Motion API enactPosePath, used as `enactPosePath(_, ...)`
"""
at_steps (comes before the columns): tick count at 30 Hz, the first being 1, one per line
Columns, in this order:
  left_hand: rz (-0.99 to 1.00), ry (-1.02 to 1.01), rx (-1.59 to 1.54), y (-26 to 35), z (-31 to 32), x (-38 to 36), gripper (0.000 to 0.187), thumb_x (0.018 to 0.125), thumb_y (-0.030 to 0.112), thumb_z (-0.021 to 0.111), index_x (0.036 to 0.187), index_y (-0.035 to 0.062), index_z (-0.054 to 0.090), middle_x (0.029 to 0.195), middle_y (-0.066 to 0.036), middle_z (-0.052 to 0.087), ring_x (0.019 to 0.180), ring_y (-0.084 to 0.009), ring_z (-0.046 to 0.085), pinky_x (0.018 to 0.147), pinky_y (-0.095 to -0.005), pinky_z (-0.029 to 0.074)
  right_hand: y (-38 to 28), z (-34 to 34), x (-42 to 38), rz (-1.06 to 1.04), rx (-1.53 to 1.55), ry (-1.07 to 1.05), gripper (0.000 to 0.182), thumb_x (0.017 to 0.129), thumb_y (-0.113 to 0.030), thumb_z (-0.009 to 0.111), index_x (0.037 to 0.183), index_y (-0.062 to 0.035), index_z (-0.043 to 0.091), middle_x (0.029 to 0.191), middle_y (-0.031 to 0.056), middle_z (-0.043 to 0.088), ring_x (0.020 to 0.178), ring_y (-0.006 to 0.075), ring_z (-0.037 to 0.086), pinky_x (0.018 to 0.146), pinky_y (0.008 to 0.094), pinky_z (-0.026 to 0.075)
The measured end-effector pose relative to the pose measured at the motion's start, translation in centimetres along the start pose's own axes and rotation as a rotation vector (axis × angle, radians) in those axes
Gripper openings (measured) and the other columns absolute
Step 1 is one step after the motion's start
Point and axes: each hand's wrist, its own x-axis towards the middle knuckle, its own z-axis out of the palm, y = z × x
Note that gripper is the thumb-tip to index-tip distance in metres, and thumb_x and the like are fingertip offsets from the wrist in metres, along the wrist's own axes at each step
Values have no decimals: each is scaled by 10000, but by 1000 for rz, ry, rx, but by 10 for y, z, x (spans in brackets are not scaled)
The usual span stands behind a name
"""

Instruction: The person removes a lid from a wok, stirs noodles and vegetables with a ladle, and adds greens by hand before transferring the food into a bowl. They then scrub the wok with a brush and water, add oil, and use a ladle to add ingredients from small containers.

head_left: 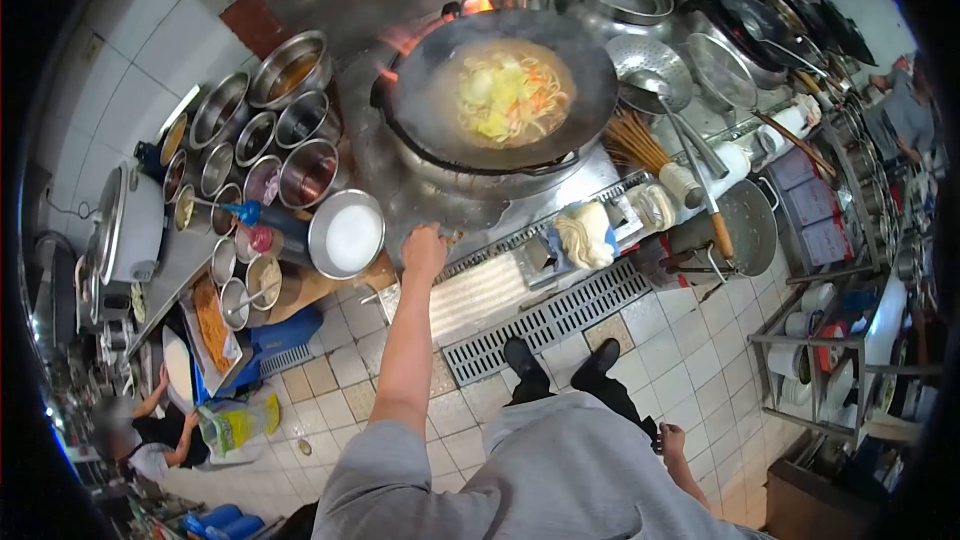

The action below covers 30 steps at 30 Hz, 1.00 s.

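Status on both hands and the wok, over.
Left hand at front edge of stove, grip unclear. Right hand low by the side. Wok steaming, food inside, flames behind rim. Steel bowl close beside left hand.

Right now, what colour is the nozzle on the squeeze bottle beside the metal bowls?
The nozzle is bright blue, seen best in the head view.

The left arm is stretched out in front, with the left hand (425, 247) far ahead and its fingers curled in, while the right arm hangs down low by the person's side, bent a bit, and the right hand (672, 437) has its fingers partly curled.
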Motion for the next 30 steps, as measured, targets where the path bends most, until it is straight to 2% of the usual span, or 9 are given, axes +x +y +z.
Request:
enactPosePath(6,-4,-236,169,1,4,2,206,757,168,598,944,130,675,958,-141,648,896,-321,616,772,-428,495,9,18,-9,37,52,12,352,871,-233,544,1116,15,493,775,157,596,509,237,601,420,386,534)
enactPosePath(7,27,-206,99,3,1,-3,175,767,139,549,881,59,655,892,-188,647,844,-363,621,775,-450,489,11,19,-7,40,78,0,346,871,-232,543,1109,14,498,763,150,594,504,233,599,416,381,533)
enactPosePath(17,46,-102,10,-18,22,-13,169,706,147,635,827,31,659,805,-207,646,804,-367,623,736,-435,495,-2,30,7,35,175,-33,312,869,-219,540,1072,16,517,756,144,585,520,233,596,430,382,529)
enactPosePath(21,-56,-48,-354,15,-32,-12,125,685,98,638,779,16,630,709,-164,631,691,-273,624,654,-358,483,-16,30,1,20,141,-20,305,866,-211,549,1067,17,526,768,146,592,521,228,595,430,370,520)
enactPosePath(23,131,193,-613,27,-63,20,180,717,67,647,883,18,599,731,-89,610,656,-168,574,605,-287,459,-12,28,7,34,134,-2,302,862,-214,560,1056,16,534,753,138,595,519,222,594,421,354,509)
enactPosePath(24,53,169,-1025,68,-110,22,255,785,76,639,1014,19,545,813,-40,593,681,-100,535,595,-228,433,-10,26,14,-11,51,-3,292,854,-218,576,1031,12,546,721,121,588,506,210,584,408,333,486)
enactPosePath(25,110,210,-1161,92,-144,25,280,832,87,627,1076,15,510,874,-20,594,710,-65,526,602,-190,418,-3,26,19,-56,-30,-5,284,846,-223,592,1006,9,558,689,104,582,494,197,574,396,312,463)
enactPosePath(26,86,330,-1168,108,-162,29,291,830,111,645,1072,14,515,847,-9,583,713,-56,516,609,-190,419,4,25,19,-50,-30,-8,284,846,-223,592,1006,9,558,689,104,582,494,197,574,396,312,463)
enactPosePath(30,91,275,-1052,105,-155,2,266,832,103,641,1059,19,531,893,-15,585,751,-53,519,637,-201,431,-13,27,26,-76,49,14,263,828,-223,621,962,1,584,634,71,554,435,144,497,371,280,400)
